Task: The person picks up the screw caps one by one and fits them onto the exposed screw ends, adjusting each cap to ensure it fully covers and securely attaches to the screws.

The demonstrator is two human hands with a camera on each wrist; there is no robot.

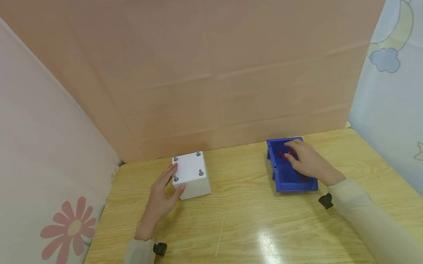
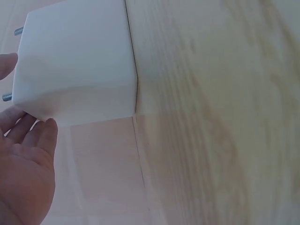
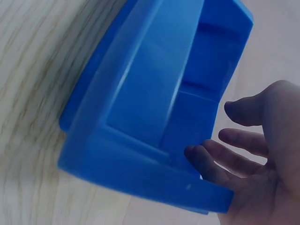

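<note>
A white box (image 1: 192, 188) stands on the table with metal bolts (image 1: 201, 172) upright near its top corners. My left hand (image 1: 159, 200) holds the box by its left side, fingers along the left face and thumb at the front; the left wrist view shows those fingers (image 2: 45, 136) bent against the box. On the right, my right hand (image 1: 309, 162) reaches into a blue plastic bin (image 1: 296, 186), above small red pieces (image 1: 280, 154). In the right wrist view its thumb and fingers are apart, with nothing visible between them. The bin wall hides the red pieces there.
Both things stand toward the back of the wooden table (image 1: 239, 215), before a brown-pink backdrop (image 1: 210, 84). Patterned cloth walls (image 1: 2, 171) rise at left and right. A thin pale strip (image 1: 220, 236) lies on the tabletop between the forearms.
</note>
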